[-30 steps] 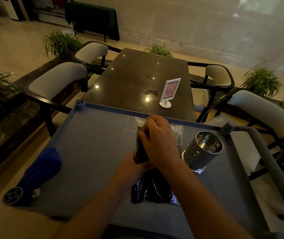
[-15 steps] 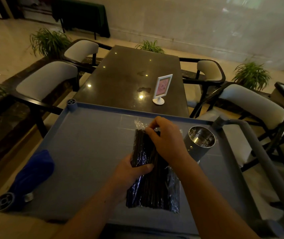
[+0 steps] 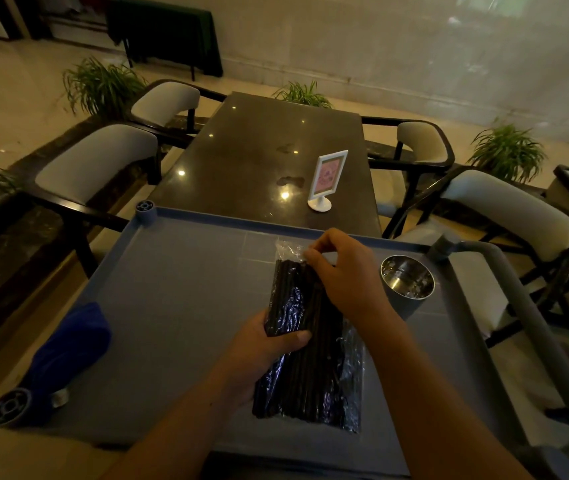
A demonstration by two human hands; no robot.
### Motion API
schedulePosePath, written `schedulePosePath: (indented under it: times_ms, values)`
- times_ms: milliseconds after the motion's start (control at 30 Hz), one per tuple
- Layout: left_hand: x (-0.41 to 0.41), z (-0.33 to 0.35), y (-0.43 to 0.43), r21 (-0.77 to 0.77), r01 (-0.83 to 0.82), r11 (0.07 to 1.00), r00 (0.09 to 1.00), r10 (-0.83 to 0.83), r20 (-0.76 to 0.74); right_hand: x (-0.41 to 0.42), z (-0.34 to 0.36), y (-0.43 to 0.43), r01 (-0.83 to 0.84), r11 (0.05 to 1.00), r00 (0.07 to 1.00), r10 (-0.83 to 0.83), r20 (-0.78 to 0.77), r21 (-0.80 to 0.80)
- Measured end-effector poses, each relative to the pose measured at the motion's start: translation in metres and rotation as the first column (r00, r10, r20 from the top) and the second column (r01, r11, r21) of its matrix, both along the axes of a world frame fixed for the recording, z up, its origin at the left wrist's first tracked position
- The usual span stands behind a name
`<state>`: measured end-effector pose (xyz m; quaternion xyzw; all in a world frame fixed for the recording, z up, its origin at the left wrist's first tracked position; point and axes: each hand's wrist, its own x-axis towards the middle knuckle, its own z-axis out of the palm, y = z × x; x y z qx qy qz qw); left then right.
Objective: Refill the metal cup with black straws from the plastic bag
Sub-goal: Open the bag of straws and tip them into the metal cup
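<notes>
A clear plastic bag point(image 3: 310, 368) full of black straws lies lengthwise on the grey cart top point(image 3: 179, 306). My left hand point(image 3: 265, 344) grips the bag around its middle from the left. My right hand point(image 3: 342, 275) pinches the crinkled open end of the bag at the far side, fingers on the straw tips. The metal cup point(image 3: 406, 284) stands upright to the right of my right hand, near the cart's far right corner. I see no straws inside it.
A folded blue cloth point(image 3: 68, 348) lies at the cart's left edge. The cart handle point(image 3: 518, 306) curves along the right side. Beyond the cart is a dark table point(image 3: 259, 157) with a small sign stand point(image 3: 326, 180), chairs around it.
My right hand has lifted off the bag's middle and moved to its far open end. The bag's upper part now shows. My left hand keeps its grip.
</notes>
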<state>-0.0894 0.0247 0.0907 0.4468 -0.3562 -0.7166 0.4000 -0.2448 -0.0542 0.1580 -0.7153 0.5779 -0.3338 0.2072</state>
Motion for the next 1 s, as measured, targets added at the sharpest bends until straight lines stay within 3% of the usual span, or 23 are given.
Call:
schedulePosePath:
  times_ms: [1000]
  values:
    - [0.008, -0.008, 0.017, 0.108, 0.005, 0.994, 1.0, -0.006, 0.01, -0.009, -0.013, -0.004, 0.008, 0.993, 0.991, -0.024, 0.133, 0.121]
